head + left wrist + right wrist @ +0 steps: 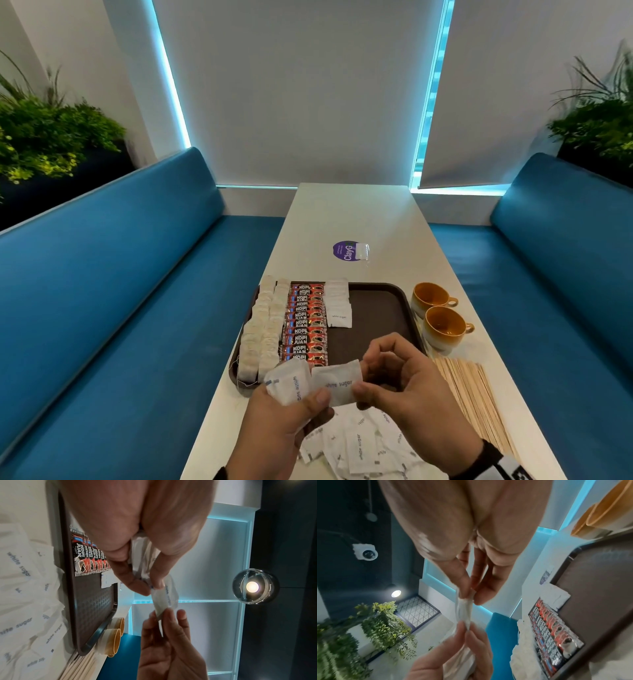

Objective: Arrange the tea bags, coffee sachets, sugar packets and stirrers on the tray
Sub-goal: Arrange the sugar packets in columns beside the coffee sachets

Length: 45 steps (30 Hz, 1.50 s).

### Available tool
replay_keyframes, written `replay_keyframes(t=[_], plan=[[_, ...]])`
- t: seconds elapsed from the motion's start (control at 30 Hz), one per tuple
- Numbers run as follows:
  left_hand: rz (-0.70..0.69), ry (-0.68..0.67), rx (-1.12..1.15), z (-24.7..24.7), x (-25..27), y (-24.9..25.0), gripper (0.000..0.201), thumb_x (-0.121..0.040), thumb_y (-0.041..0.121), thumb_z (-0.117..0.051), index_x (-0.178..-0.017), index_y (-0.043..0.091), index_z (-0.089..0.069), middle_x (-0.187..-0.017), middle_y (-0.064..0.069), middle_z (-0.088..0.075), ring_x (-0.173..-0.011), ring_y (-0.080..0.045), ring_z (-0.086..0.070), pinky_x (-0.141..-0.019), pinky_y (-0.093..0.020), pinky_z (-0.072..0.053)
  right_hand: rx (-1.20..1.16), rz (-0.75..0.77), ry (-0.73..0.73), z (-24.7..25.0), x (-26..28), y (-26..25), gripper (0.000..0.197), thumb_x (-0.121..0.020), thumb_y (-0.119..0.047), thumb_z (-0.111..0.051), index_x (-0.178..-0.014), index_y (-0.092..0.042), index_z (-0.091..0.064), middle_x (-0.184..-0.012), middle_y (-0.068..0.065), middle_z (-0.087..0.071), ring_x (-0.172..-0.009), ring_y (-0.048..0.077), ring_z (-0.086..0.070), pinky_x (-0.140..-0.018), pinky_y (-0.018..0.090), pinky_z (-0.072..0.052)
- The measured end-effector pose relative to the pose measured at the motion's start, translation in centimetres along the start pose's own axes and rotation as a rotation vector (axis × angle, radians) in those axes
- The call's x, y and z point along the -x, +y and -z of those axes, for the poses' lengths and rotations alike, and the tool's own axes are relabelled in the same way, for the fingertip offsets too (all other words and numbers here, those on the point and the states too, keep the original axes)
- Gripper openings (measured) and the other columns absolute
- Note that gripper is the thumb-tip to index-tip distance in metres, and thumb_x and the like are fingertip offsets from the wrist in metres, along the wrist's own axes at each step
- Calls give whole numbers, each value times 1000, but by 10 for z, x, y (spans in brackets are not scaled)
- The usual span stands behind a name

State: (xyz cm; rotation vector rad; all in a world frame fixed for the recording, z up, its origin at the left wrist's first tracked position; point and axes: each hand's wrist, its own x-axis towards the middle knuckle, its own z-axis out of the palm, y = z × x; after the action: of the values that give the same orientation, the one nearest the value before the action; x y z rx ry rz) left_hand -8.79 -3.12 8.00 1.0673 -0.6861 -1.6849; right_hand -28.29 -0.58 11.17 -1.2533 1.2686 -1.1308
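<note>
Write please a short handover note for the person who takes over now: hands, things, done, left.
Left hand grips a bunch of sugar packets; right hand pinches one packet from it.
Done: tea bags, coffee sachets and a few sugars lined on the tray.
Left: loose sugar packets and stirrers on the table.

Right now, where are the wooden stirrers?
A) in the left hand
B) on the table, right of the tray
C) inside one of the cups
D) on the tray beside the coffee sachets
B: the wooden stirrers lie in a loose bundle on the table, off the right edge of the tray and nearer than the two cups; none is on the tray yet.
</note>
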Motion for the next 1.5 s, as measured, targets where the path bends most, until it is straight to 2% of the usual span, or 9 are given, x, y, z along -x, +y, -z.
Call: replay_keyframes(t=[0.17, 0.27, 0.37, 0.53, 0.73, 0.97, 1.13, 1.37, 1.5], plan=[[62, -37, -72, -5, 0, -3, 46, -72, -28, -70, -104, 4, -66, -82, -27, -73, -67, -35, -70, -57, -42, -62, 78, 61, 20, 1, 4, -11, 24, -79, -4, -84, -93, -18, -70, -90, 1, -75, -93, 21, -74, -79, 35, -64], [109, -43, -50, -7, 1, -3, 50, -69, -32, -69, -102, 5, -67, -87, -32, -71, -62, -34, -68, -55, -41, -62, 142, 79, 4, 3, 6, -17, 22, -81, -6, -83, -91, -21, -71, -92, -4, -75, -95, 17, -73, -78, 29, -63], [63, -92, -47, -6, 6, -2, 55, -51, -19, -79, -101, 1, -68, -90, -27, -72, -74, -37, -71, -58, -41, -62, 243, 67, -31, 7, 5, -16, 25, -85, -7, -81, -94, -27, -68, -95, -6, -74, -93, 16, -72, -83, 32, -63], [31, -104, -72, -3, 4, -1, 50, -52, -6, -86, -98, 0, -69, -98, -30, -70, -77, -36, -70, -57, -38, -59, 326, 68, -76, 4, 7, -11, 32, -89, -5, -74, -87, -35, -63, -96, -10, -71, -93, 12, -68, -84, 31, -62], [-57, -94, -104, 1, -1, -3, 51, -44, 13, -97, -88, 10, -73, -92, -24, -69, -78, -35, -66, -64, -39, -54, 397, 115, -104, 1, 6, -14, 43, -87, 1, -74, -84, -42, -77, -103, -24, -66, -104, 0, -63, -83, 22, -60], [-47, -64, -67, 2, -7, -2, 39, -47, -8, -91, -76, 14, -75, -84, -22, -70, -74, -38, -65, -63, -39, -53, 384, 39, -128, 3, -1, -9, 32, -83, -11, -82, -99, -39, -81, -104, -23, -73, -103, -1, -68, -86, 20, -59], [-39, 32, -53, 9, -18, -1, 55, -46, -8, -88, -95, 2, -68, -75, -20, -65, -72, -36, -60, -62, -37, -51, 356, -5, -102, 6, -7, -1, 33, -82, -9, -84, -98, -38, -81, -101, -25, -73, -101, -3, -67, -82, 20, -60], [48, 107, 95, 15, -33, 9, 35, -71, -17, -76, -100, -2, -64, -69, -21, -64, -58, -33, -62, -49, -35, -54, 228, -125, -21, 20, -35, 14, 35, -78, -3, -85, -93, -35, -83, -95, -16, -77, -94, 4, -71, -75, 22, -60], [213, 147, 158, 20, -41, 6, 31, -86, -18, -61, -113, -2, -65, -94, -30, -70, -76, -48, -68, -57, -50, -61, 137, -197, 135, 32, -84, 36, 28, -80, -1, -81, -100, -21, -79, -96, -4, -79, -90, 11, -76, -76, 27, -63]])
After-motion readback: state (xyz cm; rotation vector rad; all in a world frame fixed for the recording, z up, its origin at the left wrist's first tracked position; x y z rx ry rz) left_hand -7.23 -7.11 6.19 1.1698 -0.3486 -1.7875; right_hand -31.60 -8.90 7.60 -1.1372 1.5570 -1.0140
